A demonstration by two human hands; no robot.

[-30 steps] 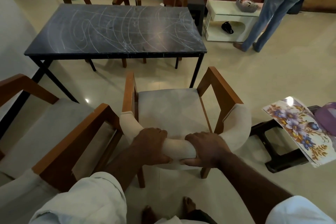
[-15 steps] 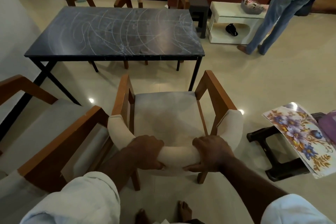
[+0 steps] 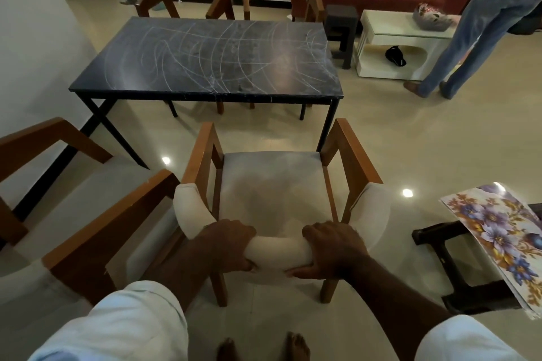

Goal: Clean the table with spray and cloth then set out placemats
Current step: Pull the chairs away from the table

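We record both grips on the padded backrest of the chair directly before us. The left grip curls round the backrest's roll, fingers over the front, thumb beneath. The right grip clasps the same roll near it. The dark surface stands beyond the chair, apart from it, and bears pale swirling streaks. The floral placemats lie on a dark stool at our right, well apart from the surface. A second chair stands just beside the first, on our left.
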